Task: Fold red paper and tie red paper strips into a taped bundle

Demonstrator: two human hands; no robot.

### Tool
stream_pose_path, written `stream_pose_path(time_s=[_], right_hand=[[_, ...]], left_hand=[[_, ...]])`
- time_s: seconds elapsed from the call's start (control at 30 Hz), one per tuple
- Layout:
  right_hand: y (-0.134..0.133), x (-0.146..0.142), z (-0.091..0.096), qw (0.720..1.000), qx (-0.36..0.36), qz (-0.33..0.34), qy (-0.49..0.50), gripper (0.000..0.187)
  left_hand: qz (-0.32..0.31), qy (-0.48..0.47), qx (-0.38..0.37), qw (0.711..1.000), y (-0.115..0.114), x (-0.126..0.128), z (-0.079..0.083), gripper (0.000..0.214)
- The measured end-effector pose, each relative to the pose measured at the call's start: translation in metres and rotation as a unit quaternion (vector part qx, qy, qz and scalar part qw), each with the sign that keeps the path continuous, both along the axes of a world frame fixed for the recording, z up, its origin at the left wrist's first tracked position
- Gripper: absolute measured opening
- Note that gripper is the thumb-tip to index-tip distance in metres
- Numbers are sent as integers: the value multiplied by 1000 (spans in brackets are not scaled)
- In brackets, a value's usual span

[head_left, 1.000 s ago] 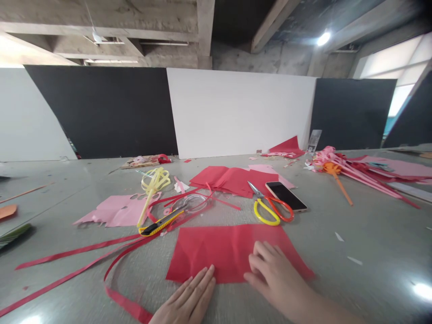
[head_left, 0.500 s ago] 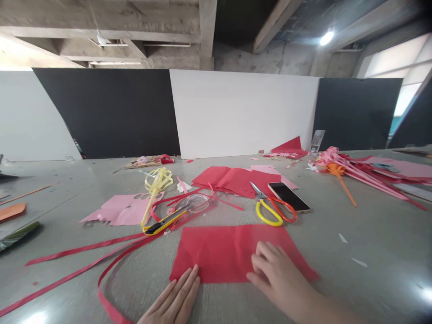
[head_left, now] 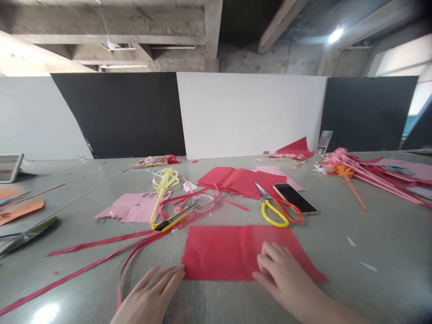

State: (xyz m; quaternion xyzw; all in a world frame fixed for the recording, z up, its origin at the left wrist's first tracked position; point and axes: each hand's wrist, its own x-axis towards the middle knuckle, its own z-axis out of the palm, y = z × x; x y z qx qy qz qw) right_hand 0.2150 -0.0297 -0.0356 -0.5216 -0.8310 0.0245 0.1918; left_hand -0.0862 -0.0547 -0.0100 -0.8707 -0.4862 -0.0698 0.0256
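A folded-looking sheet of red paper [head_left: 222,252] lies flat on the grey table [head_left: 381,292] in front of me. My left hand [head_left: 151,290] reaches its near left corner, fingers extended and close together, the tips at the paper's edge. On the right part of the sheet rests my right hand [head_left: 283,272], fingers bent and thumb apart at the near edge; nothing shows in its grasp. Just beyond the paper are scissors [head_left: 275,212] with yellow and red handles and a yellow-and-black utility knife [head_left: 172,221]. A phone [head_left: 293,198] lies beside the scissors.
Several red strips [head_left: 97,238] trail to the left. More red sheets [head_left: 232,180], a cut pink sheet [head_left: 131,207], a roll of clear tape [head_left: 204,202] and a yellow ribbon flower [head_left: 165,182] lie beyond. Pink and orange paper flowers [head_left: 340,164] are at right. Upright panels [head_left: 249,114] close off the back.
My left hand has slid left, from lying over the paper's near left part to its corner. The right hand stays on the sheet. The whole view has shifted slightly.
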Motion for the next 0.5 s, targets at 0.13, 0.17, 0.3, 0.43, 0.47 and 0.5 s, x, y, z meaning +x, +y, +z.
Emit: stream_pose_path(time_s=[0.13,0.17,0.3,0.43,0.47,0.5], right_hand=[[-1,1,-1,1000,1,7,-10,13],[-1,1,-1,1000,2,8,-10,13],[-2,2,-3,1000,2,5,-7,12],[-2,1,-2,1000,6,3,-3,13],[-2,1,-2,1000,9,3,-2,13],[-2,1,-1,1000,11,4,1,13]], left_hand=[[15,-100,-88,991,19,10,22,34],[4,-115,-117,986,25,13,24,33],[-38,-144,-183,972,39,30,28,20],[-50,-125,-211,968,44,52,28,15],[-49,-122,-221,966,45,56,27,16],[-47,-120,-232,964,47,60,27,17]])
